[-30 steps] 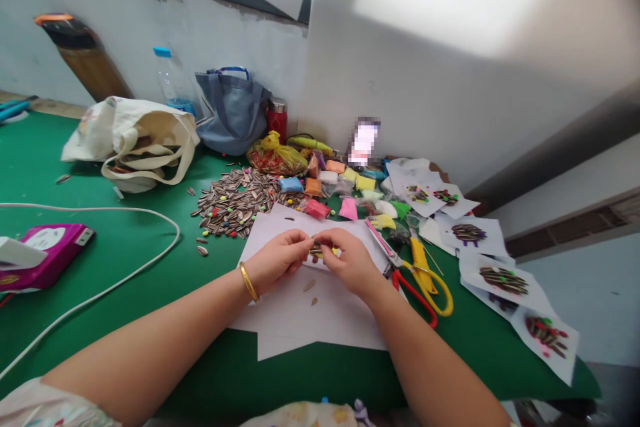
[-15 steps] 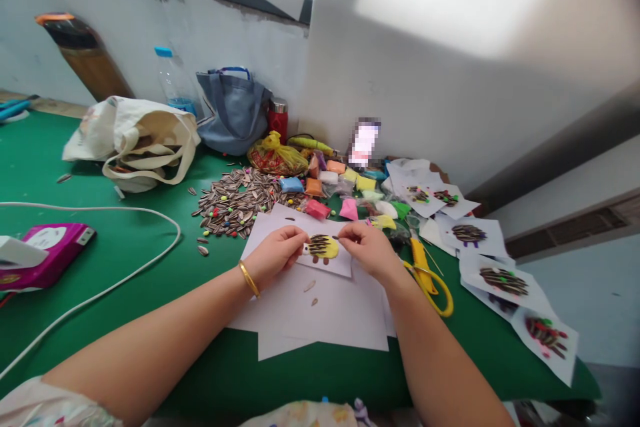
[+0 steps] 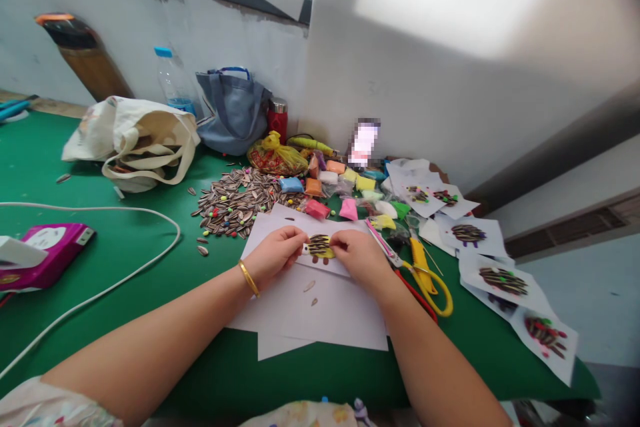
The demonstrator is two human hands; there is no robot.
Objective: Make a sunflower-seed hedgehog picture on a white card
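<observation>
A small white paper card (image 3: 336, 268) bears a hedgehog figure (image 3: 320, 247) of yellow clay with dark striped sunflower seeds stuck in its back. Brown clay feet show below it. On the card's left side my left hand (image 3: 280, 255) pinches the paper beside the figure's head. My right hand (image 3: 361, 259) is closed, its fingertips down on the yellow clay at the figure's right end; the sunflower seed in them is hidden now. Under the card are larger white sheets (image 3: 300, 313), where two loose seeds (image 3: 310, 286) lie.
Beyond the sheets are a heap of sunflower seeds (image 3: 240, 203) and several packets of coloured clay (image 3: 349, 209). Scissors (image 3: 443, 300) and a yellow cutter (image 3: 421, 260) lie right of my right hand. Finished hedgehog cards (image 3: 480, 235) line the right edge. A white cable (image 3: 145, 208) crosses the left.
My right hand has moved left, from the figure's right side onto the yellow clay. The dark seed at its fingertips has gone out of sight. My left hand stays put.
</observation>
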